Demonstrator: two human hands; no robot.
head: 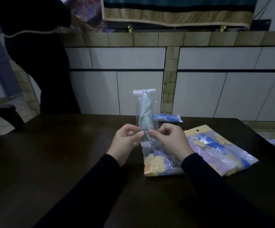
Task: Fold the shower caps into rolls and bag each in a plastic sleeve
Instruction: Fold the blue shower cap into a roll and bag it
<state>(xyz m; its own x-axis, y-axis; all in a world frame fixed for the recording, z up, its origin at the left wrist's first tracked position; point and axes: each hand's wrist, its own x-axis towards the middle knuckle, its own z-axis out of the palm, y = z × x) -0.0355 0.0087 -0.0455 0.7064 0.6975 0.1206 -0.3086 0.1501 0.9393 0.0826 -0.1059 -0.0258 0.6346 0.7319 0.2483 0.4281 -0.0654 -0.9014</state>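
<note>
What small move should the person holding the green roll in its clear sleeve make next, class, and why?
Probably lay the sleeve beside the finished blue roll at the table's far edge. The green cap already sits fully inside, the white strip on top looks closed, and the left hand and right hand only pinch the lower end. Retail packs hold more caps.

Glossy clear plastic over dark polished wood.
A thin glossy plastic sleeve (145, 109) is seen above a smooth, faintly sheened wooden table (59, 153).
</note>
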